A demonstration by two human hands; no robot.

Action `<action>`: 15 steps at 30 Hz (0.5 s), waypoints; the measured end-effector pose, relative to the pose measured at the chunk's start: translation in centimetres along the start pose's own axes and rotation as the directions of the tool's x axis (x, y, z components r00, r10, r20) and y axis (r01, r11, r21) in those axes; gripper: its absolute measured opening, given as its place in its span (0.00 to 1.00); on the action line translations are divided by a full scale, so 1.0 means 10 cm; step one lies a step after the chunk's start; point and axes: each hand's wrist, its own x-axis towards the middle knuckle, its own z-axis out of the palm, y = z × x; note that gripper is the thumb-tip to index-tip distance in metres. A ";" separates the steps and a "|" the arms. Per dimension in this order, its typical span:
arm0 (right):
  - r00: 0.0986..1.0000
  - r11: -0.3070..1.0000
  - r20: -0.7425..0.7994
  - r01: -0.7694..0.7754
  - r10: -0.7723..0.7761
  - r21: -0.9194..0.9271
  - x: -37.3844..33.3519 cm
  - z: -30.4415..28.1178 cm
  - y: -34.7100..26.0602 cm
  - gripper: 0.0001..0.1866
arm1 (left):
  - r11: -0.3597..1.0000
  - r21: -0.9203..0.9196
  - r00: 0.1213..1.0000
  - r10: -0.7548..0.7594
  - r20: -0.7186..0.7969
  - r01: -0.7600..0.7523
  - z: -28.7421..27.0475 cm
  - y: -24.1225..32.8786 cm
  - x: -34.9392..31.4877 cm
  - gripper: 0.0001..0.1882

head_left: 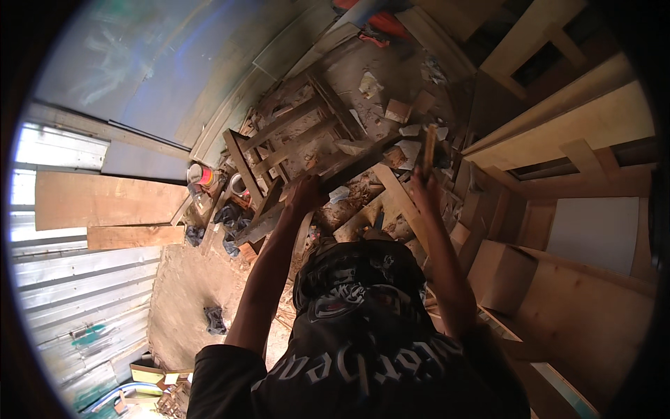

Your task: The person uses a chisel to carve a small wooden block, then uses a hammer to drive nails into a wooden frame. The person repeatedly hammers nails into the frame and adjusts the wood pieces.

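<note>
Wooden stick [428,150] upright in right hand [423,187]

Two bare hands, left hand [305,192] and right hand [424,187], one long dark plank [349,171], one short wooden stick [428,148], one wooden slatted frame [279,150], two small tins [201,174], one dark rag [214,320] on the dirt floor [181,293]

The right hand [424,187] hides the lower end of the thin wooden stick [428,150]; the left hand's [305,195] fingers are hidden around the long dark wooden plank [349,167].
</note>
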 end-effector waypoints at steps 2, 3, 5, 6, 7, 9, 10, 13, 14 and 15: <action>0.991 0.986 -0.095 0.082 -0.096 -0.149 0.20 0.20 -0.12 0.33 | 1.000 0.011 1.000 -0.012 0.007 0.012 -0.04 0.03 0.02 0.26; 0.994 0.990 -0.081 0.068 -0.079 -0.124 0.27 0.27 -0.16 0.32 | 0.999 -0.003 0.994 0.036 0.102 -0.035 -0.07 0.06 0.06 0.26; 0.998 0.995 -0.029 0.059 -0.062 -0.081 0.38 0.41 -0.23 0.32 | 0.996 -0.004 0.956 0.085 0.282 -0.087 -0.13 0.09 0.20 0.28; 1.000 0.997 -0.018 0.010 -0.012 -0.072 0.42 0.46 -0.26 0.32 | 1.000 -0.001 0.953 0.020 0.304 -0.021 -0.14 0.11 0.28 0.30; 1.000 0.998 -0.020 -0.013 0.012 -0.060 0.45 0.49 -0.28 0.31 | 0.999 -0.013 0.958 -0.026 0.285 0.031 -0.12 0.13 0.35 0.33; 0.999 0.999 -0.020 -0.033 0.033 -0.041 0.49 0.53 -0.31 0.31 | 0.994 -0.083 0.958 -0.043 0.282 0.069 -0.04 0.19 0.52 0.38; 0.999 0.999 -0.018 -0.027 0.026 -0.033 0.51 0.53 -0.31 0.30 | 0.988 -0.141 0.957 -0.012 0.291 0.056 0.01 0.25 0.65 0.40; 0.996 0.990 0.016 -0.085 0.084 0.117 0.55 0.58 -0.25 0.28 | 0.962 -0.270 0.982 0.022 0.185 0.029 0.17 0.53 0.99 0.43; 0.991 0.973 0.023 -0.135 0.133 0.185 0.56 0.60 -0.21 0.28 | 0.952 -0.306 0.991 0.020 0.132 0.021 0.22 0.63 1.07 0.43; 0.991 0.950 0.009 -0.129 0.132 0.285 0.58 0.64 -0.16 0.28 | 0.967 -0.250 0.991 -0.021 0.131 0.053 0.25 0.71 1.11 0.46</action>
